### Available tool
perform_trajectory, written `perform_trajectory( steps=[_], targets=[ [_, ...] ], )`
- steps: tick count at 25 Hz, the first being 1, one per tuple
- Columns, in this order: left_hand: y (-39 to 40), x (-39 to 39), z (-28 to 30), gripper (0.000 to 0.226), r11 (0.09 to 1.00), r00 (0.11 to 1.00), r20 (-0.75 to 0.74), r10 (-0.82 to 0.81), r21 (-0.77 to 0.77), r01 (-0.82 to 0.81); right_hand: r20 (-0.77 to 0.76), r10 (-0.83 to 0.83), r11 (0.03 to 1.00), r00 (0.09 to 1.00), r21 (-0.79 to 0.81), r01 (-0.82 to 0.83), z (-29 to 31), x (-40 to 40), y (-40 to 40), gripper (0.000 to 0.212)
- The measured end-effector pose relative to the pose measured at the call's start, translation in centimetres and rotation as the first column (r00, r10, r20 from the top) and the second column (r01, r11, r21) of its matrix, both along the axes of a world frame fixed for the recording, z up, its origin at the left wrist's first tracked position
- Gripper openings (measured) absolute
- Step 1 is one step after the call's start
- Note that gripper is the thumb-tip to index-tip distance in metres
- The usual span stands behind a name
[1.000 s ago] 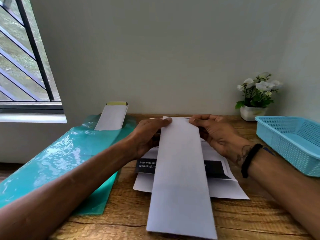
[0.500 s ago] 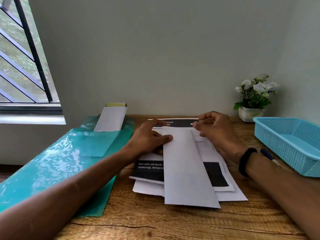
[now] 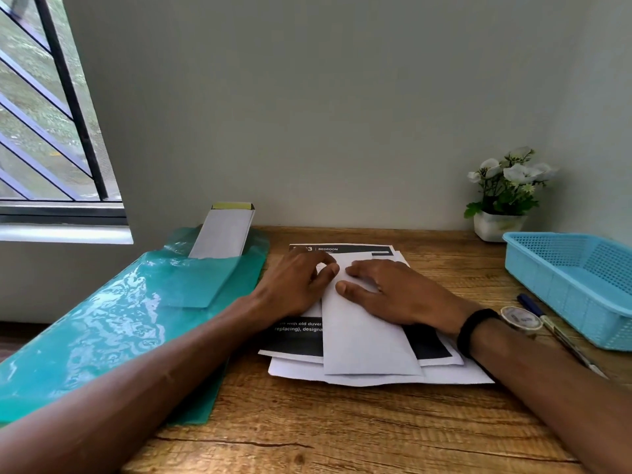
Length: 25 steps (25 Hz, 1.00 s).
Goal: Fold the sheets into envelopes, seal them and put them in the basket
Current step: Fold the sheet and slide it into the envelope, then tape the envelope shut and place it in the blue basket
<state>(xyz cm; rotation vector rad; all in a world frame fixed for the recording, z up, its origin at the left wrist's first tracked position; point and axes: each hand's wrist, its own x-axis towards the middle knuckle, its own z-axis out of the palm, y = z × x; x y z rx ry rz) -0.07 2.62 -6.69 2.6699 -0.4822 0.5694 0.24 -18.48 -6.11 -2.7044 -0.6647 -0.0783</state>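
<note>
Folded sheet (image 3: 367, 340) — a long white strip, plain side up — lies flat on top of the paper stack (image 3: 444, 374), near the middle of the bench (image 3: 342, 422), its long axis running from the back edge toward the front edge. Its near end sits just short of the stack's front margin.

Left hand (image 3: 294, 289): palm down on the strip's far left portion, fingers bent at the knuckles with the tips pressing on the paper. It encloses nothing.

Right hand (image 3: 393, 295): flat, palm down on the strip's far right portion, fingers extended and slightly spread, thumb laid across the paper toward the left hand. Nothing gripped. The fingertips of both hands almost meet at the far end.

The stack below shows printed sheets with black bands and white lettering, partly covered.

Basket (image 3: 574, 285) — light blue, perforated — stands at the right edge of the bench, well apart from the strip. No envelopes can be seen in the visible part.

A pen (image 3: 533, 307) lies between the right wrist and the basket. A round object beside the wrist cannot be identified.

A teal bag (image 3: 102, 323) overhangs the left edge, with envelopes (image 3: 224, 234) protruding from its far end. A potted plant (image 3: 502, 196) stands at the back right corner.
</note>
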Motion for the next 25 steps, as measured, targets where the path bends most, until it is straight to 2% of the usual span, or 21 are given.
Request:
perform_trajectory(
  steps=[5, 9, 12, 17, 21, 23, 25],
  targets=[
    [-1.4, -1.6, 0.6, 0.048, 0.968, 0.984, -0.135, 0.115, 0.239, -0.081, 0.035, -0.002, 0.991, 0.999, -0.137, 0.006, -0.1, 0.4, 0.5, 0.065],
    [-2.4, -3.1, 1.0, 0.062, 0.954, 0.954, -0.275, 0.121, 0.296, -0.036, -0.021, 0.009, 0.982, 1.000, -0.190, -0.013, 0.5, 0.0, 0.5, 0.060],
    [-2.7, -3.4, 0.5, 0.066, 0.913, 0.955, -0.249, 0.158, 0.404, -0.046, -0.079, -0.005, 0.965, 0.997, -0.260, -0.015, 0.5, -1.7, 0.2, 0.065],
    [-2.5, -3.3, 0.7, 0.064, 0.903, 0.942, -0.302, 0.145, 0.429, -0.001, -0.118, 0.089, 0.936, 0.989, -0.330, -0.123, -0.1, -6.9, -1.0, 0.072],
    [-2.5, -3.4, 1.0, 0.064, 0.901, 0.943, -0.303, 0.139, 0.433, 0.007, -0.164, 0.133, 0.924, 0.978, -0.335, -0.182, 1.7, -10.6, -2.4, 0.064],
    [-2.7, -3.5, 0.8, 0.063, 0.908, 0.945, -0.295, 0.142, 0.420, -0.005, -0.175, 0.142, 0.931, 0.974, -0.310, -0.192, 2.3, -13.1, -3.0, 0.063],
    [-2.7, -3.6, 0.7, 0.062, 0.919, 0.948, -0.285, 0.143, 0.395, -0.020, -0.131, 0.084, 0.976, 0.988, -0.191, -0.108, 2.9, -15.5, -3.8, 0.062]
  ],
)
